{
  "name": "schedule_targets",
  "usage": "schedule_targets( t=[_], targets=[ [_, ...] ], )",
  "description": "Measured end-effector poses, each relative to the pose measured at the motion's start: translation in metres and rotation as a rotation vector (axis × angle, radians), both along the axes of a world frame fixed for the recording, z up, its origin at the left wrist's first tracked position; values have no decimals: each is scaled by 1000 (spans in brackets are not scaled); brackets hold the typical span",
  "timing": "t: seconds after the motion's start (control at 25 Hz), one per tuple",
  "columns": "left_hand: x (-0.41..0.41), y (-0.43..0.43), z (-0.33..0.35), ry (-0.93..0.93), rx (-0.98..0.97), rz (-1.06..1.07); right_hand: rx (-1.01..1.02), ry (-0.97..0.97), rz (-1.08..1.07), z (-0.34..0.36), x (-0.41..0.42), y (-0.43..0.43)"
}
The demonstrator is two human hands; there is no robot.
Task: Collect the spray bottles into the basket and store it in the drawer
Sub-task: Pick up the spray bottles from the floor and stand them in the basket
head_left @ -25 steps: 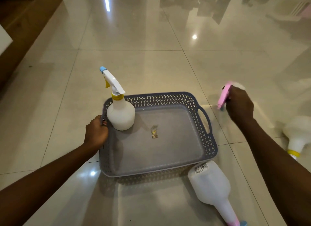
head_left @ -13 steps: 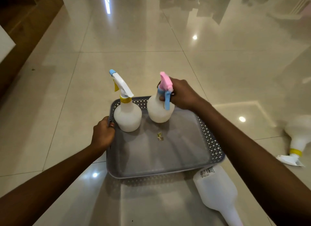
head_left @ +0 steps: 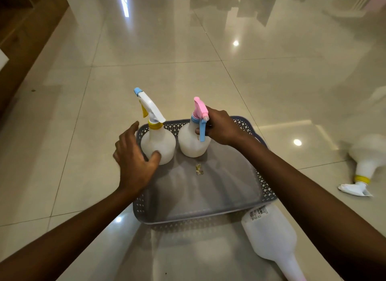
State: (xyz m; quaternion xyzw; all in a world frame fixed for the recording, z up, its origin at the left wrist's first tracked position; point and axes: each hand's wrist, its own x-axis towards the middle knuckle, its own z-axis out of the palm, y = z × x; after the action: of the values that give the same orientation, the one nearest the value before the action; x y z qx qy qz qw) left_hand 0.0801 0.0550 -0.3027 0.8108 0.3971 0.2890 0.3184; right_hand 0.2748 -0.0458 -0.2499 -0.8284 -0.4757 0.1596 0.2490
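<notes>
A grey perforated basket point(head_left: 265, 189) sits on the glossy tiled floor. Two white spray bottles stand upright in its far left corner. The one with a white trigger head and yellow collar point(head_left: 160, 140) is on the left, and my left hand point(head_left: 134, 161) is spread beside it, thumb touching its lower body. My right hand point(head_left: 222, 127) grips the neck of the pink-headed bottle point(head_left: 191, 142) with the blue trigger. A third white bottle point(head_left: 270, 233) lies on the floor at the basket's near right corner. A fourth point(head_left: 368, 155), with a yellow collar, lies further right.
A small scrap point(head_left: 199, 169) lies on the basket's bottom. Dark wooden furniture point(head_left: 20, 40) runs along the left edge of the view. Shiny tiles with light reflections surround the basket.
My right hand picked up the pink-headed bottle from the floor and stood it in the basket beside the first. My left hand let go of the basket's rim and moved to the yellow-collared bottle.
</notes>
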Motion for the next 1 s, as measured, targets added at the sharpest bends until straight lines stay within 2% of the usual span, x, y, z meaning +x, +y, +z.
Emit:
schedule_targets(
  t=[0.12,0.24,0.56,0.76,0.84,0.88,1.0],
  targets=[
    [25,-13,7,18,-51,-38,-12,2,-27,-3,-2,0],
    [40,-6,6,29,-101,24,9,-6,-42,-5,-5,1],
    [34,16,-3,15,-61,-70,-6,24,-73,-8,-2,-6],
    [24,11,-12,-42,-102,-110,-2,39,-197,8,2,-60],
    [17,7,-15,-76,-108,-96,-175,-48,-190,22,4,-99],
    [14,3,-15,-83,-101,-88,-343,-78,-176,28,4,-120],
    [14,-3,-14,-72,-81,-70,-911,60,-179,28,-5,-178]
  ],
)
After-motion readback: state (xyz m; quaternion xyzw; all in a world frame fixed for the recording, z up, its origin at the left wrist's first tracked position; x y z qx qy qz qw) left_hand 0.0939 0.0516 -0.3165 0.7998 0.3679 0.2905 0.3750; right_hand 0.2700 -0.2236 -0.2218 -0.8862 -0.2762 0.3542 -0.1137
